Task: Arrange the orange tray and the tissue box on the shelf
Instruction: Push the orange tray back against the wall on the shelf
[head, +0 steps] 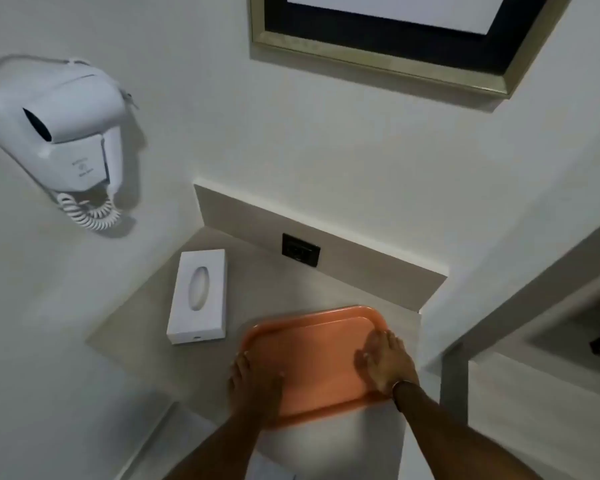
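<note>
An orange tray [317, 355] lies flat on the beige shelf [257, 282], its near edge hanging over the shelf's front. My left hand [253, 386] rests on the tray's near left corner, fingers together. My right hand [385, 365] lies palm down on the tray's right side, fingers spread toward the far right corner. A white tissue box [199, 296] with an oval slot lies flat on the shelf, left of the tray and apart from it.
A dark wall socket [300, 250] sits in the shelf's low back panel. A white wall-mounted hair dryer [54, 126] with a coiled cord hangs at upper left. A framed picture [395, 39] hangs above. Another ledge [534, 306] runs at right.
</note>
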A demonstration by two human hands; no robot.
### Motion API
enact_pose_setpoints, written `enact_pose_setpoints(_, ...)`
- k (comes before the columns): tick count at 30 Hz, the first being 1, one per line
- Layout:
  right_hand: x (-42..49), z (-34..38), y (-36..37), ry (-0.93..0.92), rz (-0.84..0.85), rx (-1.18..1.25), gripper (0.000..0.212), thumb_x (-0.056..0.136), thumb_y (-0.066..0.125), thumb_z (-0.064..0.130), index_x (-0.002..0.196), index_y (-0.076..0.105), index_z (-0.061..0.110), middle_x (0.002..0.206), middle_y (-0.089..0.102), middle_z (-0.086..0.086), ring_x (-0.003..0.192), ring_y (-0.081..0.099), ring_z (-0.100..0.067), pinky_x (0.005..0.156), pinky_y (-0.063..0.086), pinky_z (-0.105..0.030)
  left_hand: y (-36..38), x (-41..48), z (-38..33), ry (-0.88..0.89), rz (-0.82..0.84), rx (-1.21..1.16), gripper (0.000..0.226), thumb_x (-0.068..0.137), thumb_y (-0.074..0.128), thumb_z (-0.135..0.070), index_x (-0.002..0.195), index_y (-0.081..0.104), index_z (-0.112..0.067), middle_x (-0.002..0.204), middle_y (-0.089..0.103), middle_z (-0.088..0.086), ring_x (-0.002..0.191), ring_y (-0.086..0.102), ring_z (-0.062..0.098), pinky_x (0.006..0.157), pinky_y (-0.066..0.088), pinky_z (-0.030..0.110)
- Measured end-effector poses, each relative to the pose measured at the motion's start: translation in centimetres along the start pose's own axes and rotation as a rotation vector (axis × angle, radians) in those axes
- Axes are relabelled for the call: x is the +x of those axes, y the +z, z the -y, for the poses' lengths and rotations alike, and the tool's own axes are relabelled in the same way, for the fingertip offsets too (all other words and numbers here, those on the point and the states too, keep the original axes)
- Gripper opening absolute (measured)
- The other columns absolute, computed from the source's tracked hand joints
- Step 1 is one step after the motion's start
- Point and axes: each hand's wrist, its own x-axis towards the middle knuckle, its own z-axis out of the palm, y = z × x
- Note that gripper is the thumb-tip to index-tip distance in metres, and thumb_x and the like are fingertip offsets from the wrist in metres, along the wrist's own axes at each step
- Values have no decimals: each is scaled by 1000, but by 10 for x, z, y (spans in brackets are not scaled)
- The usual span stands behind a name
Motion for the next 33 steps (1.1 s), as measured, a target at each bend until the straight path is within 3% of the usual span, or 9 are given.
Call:
enact_pose_setpoints(6, 23, -17, -3, 52, 120, 89, 59, 100, 45, 53, 147, 34, 19, 160, 30, -13, 143, 37, -37, 114, 38, -57, 6, 1, -18, -145, 37, -150, 98, 96, 52, -55, 157, 0, 1, 167, 9, 21, 154, 17, 35, 123, 24, 45)
enact_pose_setpoints(10, 26, -19, 1, 61, 101, 169, 38, 99, 50, 50, 125, 47, 22, 144, 46, -8, 124, 54, -33, 107, 46, -53, 7, 3, -23, -155, 23, -201, 96, 96, 54, -53, 157, 3, 1, 166, 11, 22, 151, 24, 38, 119, 31, 46)
enact_pose_setpoints(16, 23, -17, -6, 110, 34, 302, 40, 96, 59, 47, 124, 49, 22, 128, 55, -6, 111, 60, -30, 100, 51, -50, -2, 16, -25, -134, 26, -243, 96, 96, 53, -56, 158, 5, -1, 166, 14, 18, 149, 28, 37, 118, 32, 46)
enact_pose_setpoints(20, 10, -17, -6, 181, 19, 379, 46, 94, 62, 48, 129, 46, 23, 129, 55, -5, 111, 59, -29, 100, 50, -49, -12, 35, -27, -51, 77, -256, 97, 95, 55, -57, 158, 4, -3, 167, 12, 17, 150, 26, 37, 120, 29, 47)
enact_pose_setpoints(26, -14, -14, 3, 359, -69, 467, 49, 93, 65, 43, 132, 48, 20, 132, 57, -7, 117, 60, -32, 103, 50, -52, -23, 76, -39, 149, 158, -87, 78, 99, 45, -57, 156, 21, -8, 165, 17, 19, 146, 32, 40, 117, 35, 50)
enact_pose_setpoints(33, -30, -6, 14, 525, -134, 491, 50, 93, 64, 32, 138, 46, 18, 137, 54, -8, 120, 59, -34, 104, 49, -54, -25, 115, -54, 252, 219, 33, 95, 95, 42, -66, 159, 4, -7, 169, 11, 14, 150, 26, 39, 118, 35, 55)
